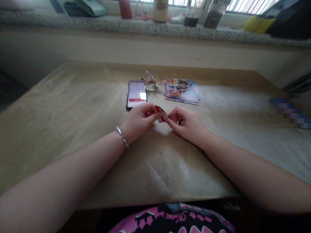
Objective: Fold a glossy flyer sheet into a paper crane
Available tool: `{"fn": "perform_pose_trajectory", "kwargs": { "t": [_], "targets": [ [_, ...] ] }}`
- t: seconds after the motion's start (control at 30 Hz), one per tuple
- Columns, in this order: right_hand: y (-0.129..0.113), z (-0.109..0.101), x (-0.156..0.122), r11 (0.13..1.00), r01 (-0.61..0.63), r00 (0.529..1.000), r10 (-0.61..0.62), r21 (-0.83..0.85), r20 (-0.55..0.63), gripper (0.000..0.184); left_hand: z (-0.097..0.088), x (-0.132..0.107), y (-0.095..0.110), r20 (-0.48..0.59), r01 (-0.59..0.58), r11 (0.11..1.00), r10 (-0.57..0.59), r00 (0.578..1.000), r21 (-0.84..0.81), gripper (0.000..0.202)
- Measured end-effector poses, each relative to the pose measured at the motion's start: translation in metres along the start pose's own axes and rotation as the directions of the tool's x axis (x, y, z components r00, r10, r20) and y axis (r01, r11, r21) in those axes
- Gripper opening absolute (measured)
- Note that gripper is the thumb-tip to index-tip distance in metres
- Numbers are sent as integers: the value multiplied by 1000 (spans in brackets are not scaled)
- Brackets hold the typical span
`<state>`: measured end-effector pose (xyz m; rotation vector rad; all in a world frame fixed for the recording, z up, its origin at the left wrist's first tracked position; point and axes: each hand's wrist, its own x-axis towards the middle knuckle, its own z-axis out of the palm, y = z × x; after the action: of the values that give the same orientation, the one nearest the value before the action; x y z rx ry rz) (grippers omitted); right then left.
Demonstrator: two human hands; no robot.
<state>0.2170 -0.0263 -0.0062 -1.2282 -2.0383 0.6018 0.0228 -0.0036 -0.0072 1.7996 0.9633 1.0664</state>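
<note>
A small folded piece of red-and-white printed paper (161,114) is pinched between my left hand (139,118) and my right hand (184,124), and the fingers of both hands partly hide it. Just beyond my left hand, a smartphone (136,98) lies on the brown paper table cover (85,106), with a red button on its lit screen. Farther back lie a stack of glossy printed leaflets (182,91) and a twisted strip of the same red-and-white paper (151,81). A silver bangle (122,137) circles my left wrist.
A speckled stone ledge (145,29) runs behind the table, holding several jars and bottles, with a barred window beyond. A pixelated blue object (290,111) sits at the right. The near table edge lies close to my body.
</note>
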Motion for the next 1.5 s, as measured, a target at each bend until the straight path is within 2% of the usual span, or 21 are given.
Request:
{"fn": "perform_pose_trajectory", "kwargs": {
  "t": [0.13,0.3,0.5,0.73,0.9,1.0,1.1,1.33,1.4,1.5],
  "targets": [
    [3,0,0,999,41,995,-43,-21,-92,5,3,-1,1,16,60,995,-58,998,-75,34],
    [2,-1,-1,993,93,981,-105,-79,-160,7,4,-2,-2,-47,4,1000,-3,999,23,32],
    [-1,-3,-1,983,127,978,-146,-135,-149,3,1,-3,-2,-45,-52,987,59,997,151,22],
    [-1,-3,0,974,228,971,-227,4,-79,6,1,-3,-4,-32,-113,987,117,993,110,16],
    [2,-2,0,988,148,981,-141,43,-135,9,0,-4,-4,-19,-129,982,133,991,139,17],
    [3,-1,-1,988,148,986,-143,50,-89,8,-1,-4,-3,-6,-136,973,140,990,184,17],
    [3,-1,-1,991,79,996,-75,110,-39,8,0,-4,-2,16,-146,968,146,989,205,21],
    [2,-3,0,989,118,993,-117,87,-12,10,2,-4,-8,45,-128,992,127,991,16,44],
    [3,-3,0,988,77,997,-79,132,12,11,2,-3,-9,52,-113,993,114,992,-13,48],
    [6,-1,2,955,-13,997,-9,295,71,14,1,-4,-9,59,-107,994,107,993,2,49]
  ]
}}
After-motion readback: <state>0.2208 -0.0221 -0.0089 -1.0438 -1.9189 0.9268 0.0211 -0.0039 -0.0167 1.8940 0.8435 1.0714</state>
